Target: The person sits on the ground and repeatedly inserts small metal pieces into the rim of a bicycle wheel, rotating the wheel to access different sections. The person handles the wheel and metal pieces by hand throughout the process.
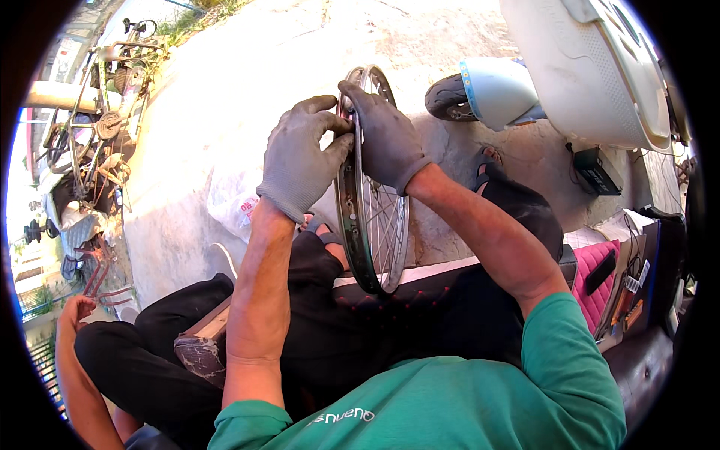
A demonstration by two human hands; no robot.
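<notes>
A spoked bicycle wheel (351, 238) stands upright between my knees, its bare metal rim seen nearly edge-on. I see no tyre on the rim's visible part. My left hand (304, 154), in a grey work glove, is at the upper left of the rim, fingers and thumb bent in against it. Gloved the same way, my right hand (384, 139) closes over the rim's top from the right, its fingers partly hidden behind the metal. Whether a small part sits between the fingertips cannot be made out.
A pale scooter (495, 94) with a black front tyre stands ahead right. Scrapped bicycle frames (109, 124) pile up at far left. A plastic bag (234, 199) lies by my left foot, a dark box (598, 171) at right. Another person's arm (79, 375) shows at lower left.
</notes>
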